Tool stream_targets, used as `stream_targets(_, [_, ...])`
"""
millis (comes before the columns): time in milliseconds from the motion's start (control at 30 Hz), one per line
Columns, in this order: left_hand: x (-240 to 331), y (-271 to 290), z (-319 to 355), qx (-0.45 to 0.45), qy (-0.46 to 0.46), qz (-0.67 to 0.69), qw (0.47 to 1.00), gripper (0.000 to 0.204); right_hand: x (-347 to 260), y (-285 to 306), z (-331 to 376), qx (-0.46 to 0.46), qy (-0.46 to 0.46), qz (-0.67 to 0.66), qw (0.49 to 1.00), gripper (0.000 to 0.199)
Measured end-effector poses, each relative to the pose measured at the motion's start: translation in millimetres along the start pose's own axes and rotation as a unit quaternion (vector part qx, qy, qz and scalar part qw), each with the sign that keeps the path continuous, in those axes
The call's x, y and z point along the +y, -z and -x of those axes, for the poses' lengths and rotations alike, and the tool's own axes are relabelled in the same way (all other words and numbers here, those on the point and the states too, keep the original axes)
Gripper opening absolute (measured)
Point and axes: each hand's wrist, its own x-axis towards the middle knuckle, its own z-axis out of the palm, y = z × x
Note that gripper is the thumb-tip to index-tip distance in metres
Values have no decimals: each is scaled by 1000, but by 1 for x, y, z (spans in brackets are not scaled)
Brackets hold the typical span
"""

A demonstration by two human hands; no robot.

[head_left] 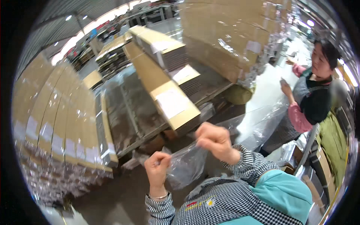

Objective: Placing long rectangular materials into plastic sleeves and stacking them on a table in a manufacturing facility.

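Note:
A sheet of clear plastic film [187, 165] hangs in loose folds between my two hands, above the floor in front of my checked apron. My left hand [157, 167] is closed in a fist on its left end. Higher and to the right, my right hand [216, 142] pinches the film's upper edge, fingers curled. More film [262, 122] stretches on to the right, over a white work surface [262, 86]. Beyond my hands, the near end of a long flat cardboard box [183, 118] with a white label juts toward me.
Stacked cartons [172, 52] lie on a wooden pallet [142, 133] ahead. Film-wrapped cartons [56, 116] stand at the left, and a tall wrapped stack [225, 37] rises at the back. A co-worker [311, 90] in pink sleeves stands at the right by the white surface.

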Motion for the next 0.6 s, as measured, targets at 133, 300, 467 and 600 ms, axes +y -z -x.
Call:
stream_targets(133, [-18,-34,-12,38,8,134,990,22,4,-8,15,-63,-149,-320,933,38])
stream_targets(300, [-49,-8,38,110,4,44,993,30,22,-1,26,-92,-248,-588,764,26])
stream_targets(467, [20,12,17,-103,52,-28,993,44,34,35,7,-93,-207,-557,799,26])
stream_targets(600, [34,-8,-71,-268,11,-329,906,17,38,104,-14,-284,-96,77,951,24])
